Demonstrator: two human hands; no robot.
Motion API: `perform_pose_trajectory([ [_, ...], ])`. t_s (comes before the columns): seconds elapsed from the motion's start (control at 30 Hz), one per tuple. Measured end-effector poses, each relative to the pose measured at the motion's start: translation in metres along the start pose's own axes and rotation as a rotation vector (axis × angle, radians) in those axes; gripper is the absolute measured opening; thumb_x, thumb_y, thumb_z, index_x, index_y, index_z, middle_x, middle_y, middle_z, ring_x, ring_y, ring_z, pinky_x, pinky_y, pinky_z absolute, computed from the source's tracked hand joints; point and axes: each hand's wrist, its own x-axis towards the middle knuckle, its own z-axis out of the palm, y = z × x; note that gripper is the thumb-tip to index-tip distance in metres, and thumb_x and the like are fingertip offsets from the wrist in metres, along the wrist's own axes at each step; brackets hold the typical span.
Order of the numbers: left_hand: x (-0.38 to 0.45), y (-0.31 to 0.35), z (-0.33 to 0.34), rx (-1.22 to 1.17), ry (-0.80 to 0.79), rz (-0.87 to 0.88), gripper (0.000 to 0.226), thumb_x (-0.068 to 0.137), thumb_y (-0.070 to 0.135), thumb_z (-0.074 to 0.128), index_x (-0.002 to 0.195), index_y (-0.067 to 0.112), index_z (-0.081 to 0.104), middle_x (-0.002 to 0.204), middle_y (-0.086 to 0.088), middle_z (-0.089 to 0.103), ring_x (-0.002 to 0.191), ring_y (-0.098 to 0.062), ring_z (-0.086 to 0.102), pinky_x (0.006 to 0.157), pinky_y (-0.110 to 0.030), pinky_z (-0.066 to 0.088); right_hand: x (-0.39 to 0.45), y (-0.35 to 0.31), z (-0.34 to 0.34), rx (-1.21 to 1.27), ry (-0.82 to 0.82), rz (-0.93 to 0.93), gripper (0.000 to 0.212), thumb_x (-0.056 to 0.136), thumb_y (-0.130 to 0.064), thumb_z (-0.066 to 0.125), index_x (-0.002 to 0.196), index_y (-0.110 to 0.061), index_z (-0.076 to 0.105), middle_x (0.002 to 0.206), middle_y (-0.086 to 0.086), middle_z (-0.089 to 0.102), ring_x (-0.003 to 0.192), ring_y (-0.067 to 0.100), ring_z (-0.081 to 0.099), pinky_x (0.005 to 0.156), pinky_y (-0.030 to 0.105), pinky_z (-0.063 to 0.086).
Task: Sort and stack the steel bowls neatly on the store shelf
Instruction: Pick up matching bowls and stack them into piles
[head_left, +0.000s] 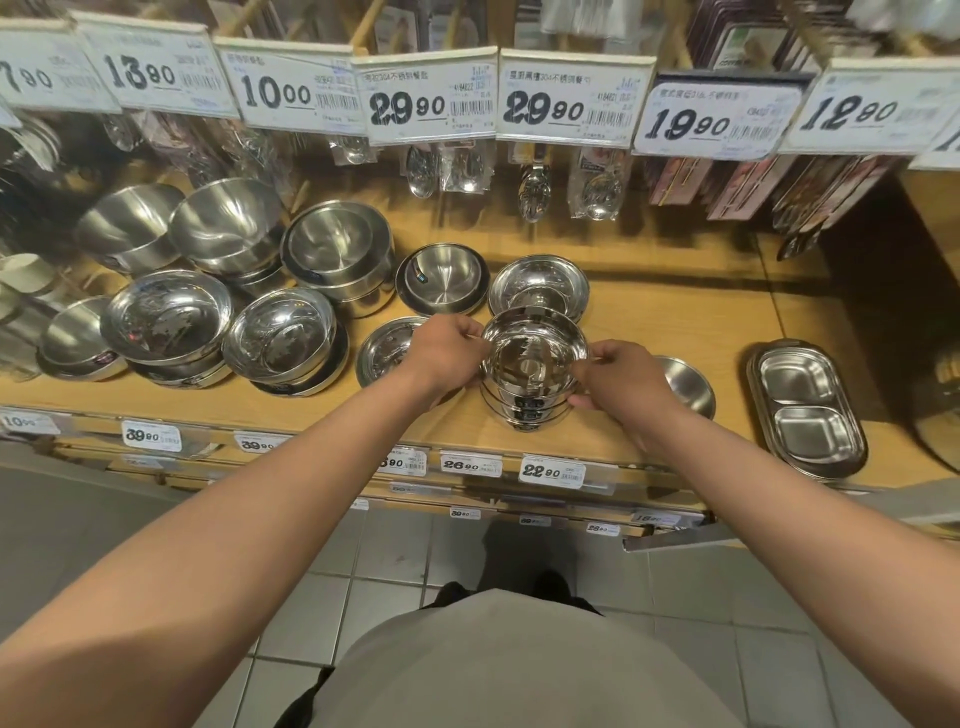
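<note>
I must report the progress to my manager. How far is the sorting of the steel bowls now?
Partly done. Several nested stacks already stand at the shelf's left. In hand: both hands, left and right, grip a stack of small bowls near the front edge. Left: the leaning bowls, and shallow dishes lying singly.

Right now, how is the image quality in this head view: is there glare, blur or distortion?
Head view: wide-angle bending curves the shelf edge and the price tags; bright reflections glare inside the bowl stack held by the left hand and right hand; the far left edge is blurred and dim.
</note>
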Motion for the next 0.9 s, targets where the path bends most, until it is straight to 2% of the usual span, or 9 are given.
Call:
perform_pose_trajectory([
  [0.13, -0.002, 0.000, -0.001, 0.022, -0.004, 0.021, 0.016, 0.098, 0.012, 0.060, 0.093, 0.002, 0.071, 0.094, -0.022, 0.075, 0.088, -0.036, 0.075, 0.085, -0.051, 0.062, -0.002, -0.002, 0.000, -0.006, 0.002, -0.007, 0.006, 0.093, -0.009, 0.069, 0.095, -0.014, 0.068, 0.105, 0.009, 0.072, 0.084, 0.014, 0.073, 0.071, 0.024, 0.063],
  [0.23, -0.004, -0.001, -0.005, -0.007, -0.021, 0.030, 0.023, 0.099, 0.014, 0.058, 0.092, -0.004, 0.070, 0.088, -0.021, 0.074, 0.077, -0.027, 0.071, 0.086, -0.049, 0.061, -0.006, -0.006, -0.003, -0.062, 0.019, -0.014, 0.010, 0.094, -0.015, 0.068, 0.102, -0.010, 0.069, 0.105, 0.011, 0.073, 0.082, 0.014, 0.071, 0.076, 0.032, 0.064],
  [0.3, -0.006, -0.005, -0.014, -0.028, -0.016, 0.029, 0.024, 0.098, 0.017, 0.056, 0.091, -0.002, 0.070, 0.077, -0.009, 0.071, 0.072, -0.020, 0.066, 0.078, -0.039, 0.062, -0.012, -0.011, -0.008, -0.108, 0.064, -0.050, 0.009, 0.093, -0.022, 0.067, 0.096, -0.014, 0.069, 0.093, 0.008, 0.075, 0.074, 0.015, 0.069, 0.082, 0.041, 0.063],
  [0.37, -0.011, -0.012, -0.027, -0.041, 0.030, 0.018, 0.020, 0.098, 0.018, 0.057, 0.087, 0.009, 0.071, 0.068, 0.005, 0.068, 0.063, -0.013, 0.061, 0.063, -0.027, 0.052, -0.019, -0.019, -0.014, -0.108, 0.097, -0.100, 0.006, 0.093, -0.026, 0.067, 0.093, -0.021, 0.066, 0.082, 0.000, 0.073, 0.069, 0.014, 0.068, 0.078, 0.040, 0.061],
  [0.47, -0.016, -0.029, -0.052, -0.079, 0.085, -0.004, 0.016, 0.098, 0.019, 0.059, 0.091, 0.011, 0.071, 0.075, 0.000, 0.069, 0.071, -0.021, 0.064, 0.073, -0.041, 0.058, -0.031, -0.031, -0.015, -0.137, 0.112, -0.177, 0.003, 0.093, -0.029, 0.066, 0.093, -0.028, 0.063, 0.085, -0.002, 0.073, 0.068, 0.015, 0.067, 0.069, 0.036, 0.055],
  [0.53, -0.021, -0.039, -0.069, -0.116, 0.115, -0.018, 0.015, 0.100, 0.021, 0.060, 0.091, 0.016, 0.071, 0.081, -0.004, 0.070, 0.076, -0.024, 0.067, 0.081, -0.047, 0.060, -0.040, -0.039, -0.008, -0.136, 0.108, -0.217, 0.011, 0.094, -0.027, 0.064, 0.105, -0.024, 0.066, 0.094, -0.001, 0.072, 0.083, 0.021, 0.070, 0.080, 0.041, 0.059],
  [0.7, -0.031, -0.059, -0.102, -0.213, 0.176, 0.022, 0.015, 0.100, 0.019, 0.059, 0.095, 0.015, 0.072, 0.093, -0.005, 0.074, 0.087, -0.020, 0.070, 0.080, -0.036, 0.061, -0.064, -0.052, 0.026, -0.119, 0.037, -0.343, 0.025, 0.096, -0.027, 0.062, 0.121, -0.028, 0.065, 0.102, -0.010, 0.070, 0.095, 0.004, 0.065, 0.073, 0.017, 0.048],
  [0.8, -0.041, -0.071, -0.112, -0.236, 0.202, 0.043, 0.017, 0.101, 0.018, 0.057, 0.092, 0.016, 0.071, 0.082, 0.005, 0.072, 0.078, -0.008, 0.070, 0.068, -0.021, 0.057, -0.073, -0.052, 0.053, -0.123, -0.050, -0.351, 0.028, 0.097, -0.027, 0.062, 0.124, -0.029, 0.065, 0.102, -0.017, 0.068, 0.088, -0.006, 0.063, 0.067, 0.012, 0.047],
  [0.9, -0.049, -0.087, -0.116, -0.250, 0.189, 0.017, 0.016, 0.101, 0.017, 0.057, 0.095, 0.013, 0.070, 0.088, 0.001, 0.072, 0.083, -0.013, 0.069, 0.073, -0.027, 0.058, -0.074, -0.042, 0.078, -0.101, -0.113, -0.312, 0.029, 0.097, -0.024, 0.062, 0.125, -0.029, 0.064, 0.098, -0.019, 0.069, 0.077, -0.008, 0.064, 0.061, 0.011, 0.049],
])
